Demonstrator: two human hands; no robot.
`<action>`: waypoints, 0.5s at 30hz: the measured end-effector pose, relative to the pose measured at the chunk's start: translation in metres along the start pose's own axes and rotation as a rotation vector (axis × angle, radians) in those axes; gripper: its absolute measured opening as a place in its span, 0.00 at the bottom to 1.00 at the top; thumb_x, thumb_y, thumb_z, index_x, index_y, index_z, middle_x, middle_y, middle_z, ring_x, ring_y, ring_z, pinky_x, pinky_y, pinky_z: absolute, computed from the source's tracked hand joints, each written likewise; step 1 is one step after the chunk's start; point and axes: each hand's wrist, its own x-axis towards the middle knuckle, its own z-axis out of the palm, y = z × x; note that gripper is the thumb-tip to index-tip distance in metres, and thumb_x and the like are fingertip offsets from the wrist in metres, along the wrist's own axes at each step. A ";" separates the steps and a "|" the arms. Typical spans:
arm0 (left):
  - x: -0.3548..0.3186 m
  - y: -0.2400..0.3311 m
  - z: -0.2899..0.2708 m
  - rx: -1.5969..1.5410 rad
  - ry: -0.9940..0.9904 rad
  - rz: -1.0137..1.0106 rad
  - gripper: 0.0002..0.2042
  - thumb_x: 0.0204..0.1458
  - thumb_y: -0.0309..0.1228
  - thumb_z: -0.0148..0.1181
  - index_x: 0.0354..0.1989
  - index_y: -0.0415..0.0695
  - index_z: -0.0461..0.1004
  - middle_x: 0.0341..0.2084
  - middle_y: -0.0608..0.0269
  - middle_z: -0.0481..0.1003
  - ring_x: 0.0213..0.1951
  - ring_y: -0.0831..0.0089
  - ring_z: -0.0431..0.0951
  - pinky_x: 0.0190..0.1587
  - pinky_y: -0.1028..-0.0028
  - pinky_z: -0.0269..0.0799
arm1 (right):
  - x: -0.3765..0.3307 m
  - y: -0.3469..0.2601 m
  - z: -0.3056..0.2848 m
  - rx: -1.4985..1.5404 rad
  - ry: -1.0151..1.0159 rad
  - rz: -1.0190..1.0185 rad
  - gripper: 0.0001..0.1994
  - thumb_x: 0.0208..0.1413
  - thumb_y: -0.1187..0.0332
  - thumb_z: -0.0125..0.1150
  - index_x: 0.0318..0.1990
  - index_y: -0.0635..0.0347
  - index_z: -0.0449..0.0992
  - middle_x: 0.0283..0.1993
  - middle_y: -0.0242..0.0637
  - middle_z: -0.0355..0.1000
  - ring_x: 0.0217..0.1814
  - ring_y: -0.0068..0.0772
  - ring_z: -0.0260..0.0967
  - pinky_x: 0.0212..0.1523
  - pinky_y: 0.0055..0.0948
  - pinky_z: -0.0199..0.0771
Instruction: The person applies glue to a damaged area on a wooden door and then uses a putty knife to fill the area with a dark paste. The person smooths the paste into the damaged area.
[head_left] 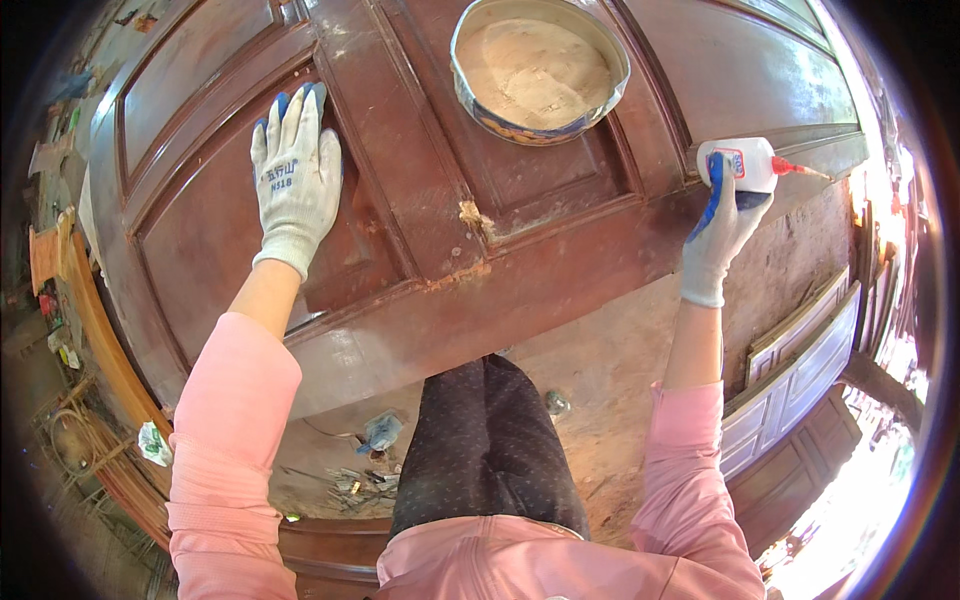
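Observation:
A dark reddish-brown panelled wooden door (570,255) lies flat before me. My left hand (295,180), in a white and blue work glove, rests palm down on a recessed panel with its fingers stretched out. In my right hand (722,225), gloved alike, is a white squeeze bottle (745,165) with a red nozzle pointing right, held tilted over the door's right end. A round tub (618,85) of tan powder stands on the door, between and beyond my hands. Pale filler-like residue (475,215) marks the middle rail near a joint.
White and brown panelled doors (790,380) lean at the lower right. On the left are long curved wooden pieces (110,350). A crumpled plastic bag (382,432) and scraps (360,485) lie on the dusty floor by my legs.

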 end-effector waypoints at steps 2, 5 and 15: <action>-0.001 -0.001 0.001 0.021 -0.005 -0.006 0.27 0.69 0.40 0.46 0.75 0.45 0.60 0.74 0.60 0.61 0.76 0.54 0.55 0.78 0.53 0.43 | 0.012 0.008 0.003 -0.064 -0.011 -0.029 0.30 0.62 0.72 0.71 0.66 0.66 0.61 0.61 0.42 0.68 0.61 0.32 0.69 0.63 0.33 0.72; 0.001 0.000 0.005 0.019 0.013 0.005 0.27 0.69 0.40 0.46 0.75 0.45 0.61 0.74 0.59 0.62 0.76 0.54 0.55 0.78 0.53 0.44 | 0.031 0.024 -0.001 -0.198 -0.029 -0.102 0.31 0.62 0.67 0.72 0.65 0.67 0.61 0.60 0.43 0.69 0.60 0.33 0.70 0.62 0.33 0.72; 0.001 0.001 0.008 -0.006 0.039 -0.015 0.26 0.69 0.40 0.46 0.73 0.44 0.63 0.74 0.58 0.62 0.76 0.53 0.57 0.78 0.52 0.45 | 0.024 0.010 0.010 -0.461 -0.024 -0.034 0.32 0.58 0.63 0.75 0.63 0.68 0.63 0.55 0.41 0.72 0.54 0.30 0.71 0.56 0.32 0.75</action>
